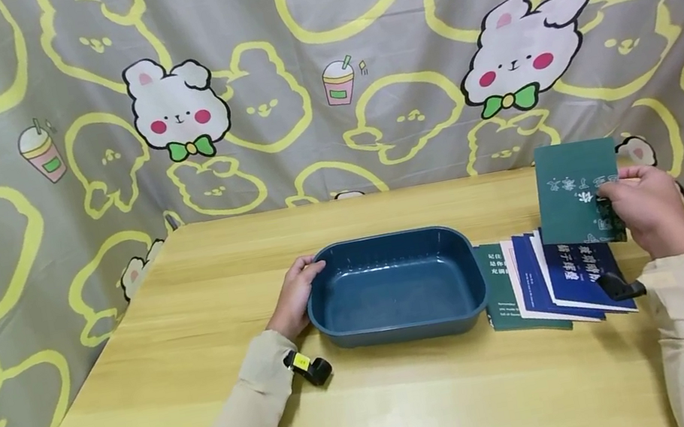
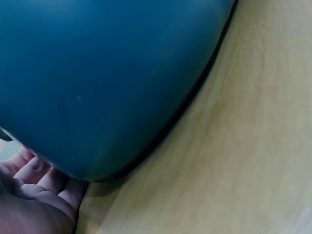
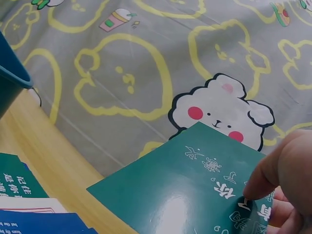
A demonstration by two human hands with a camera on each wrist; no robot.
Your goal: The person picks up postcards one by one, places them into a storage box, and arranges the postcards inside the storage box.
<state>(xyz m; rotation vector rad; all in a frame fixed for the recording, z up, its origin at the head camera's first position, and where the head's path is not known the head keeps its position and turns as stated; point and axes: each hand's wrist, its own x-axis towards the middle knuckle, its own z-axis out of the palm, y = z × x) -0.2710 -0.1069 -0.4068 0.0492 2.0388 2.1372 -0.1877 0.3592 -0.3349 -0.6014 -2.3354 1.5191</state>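
A dark blue-green plastic basin (image 1: pixel 398 295) sits on the table, its inside bare. My left hand (image 1: pixel 296 294) grips its left end, thumb at the rim; the left wrist view shows the fingers against the basin's outer wall (image 2: pixel 112 87). Raised over the right side of the table, a green card with white lettering (image 1: pixel 575 191) is pinched by its right edge between thumb and fingers of my right hand (image 1: pixel 655 204). Below it lies a fanned row of cards, with a green one (image 1: pixel 503 292) at the left and blue ones (image 1: pixel 573 279) on the right.
The light wooden table (image 1: pixel 417 406) stretches around the basin. Behind it hangs a grey curtain (image 1: pixel 292 123) with yellow outlines and white rabbits. The basin's right end stands right beside the fanned cards. A small black camera is strapped at each wrist.
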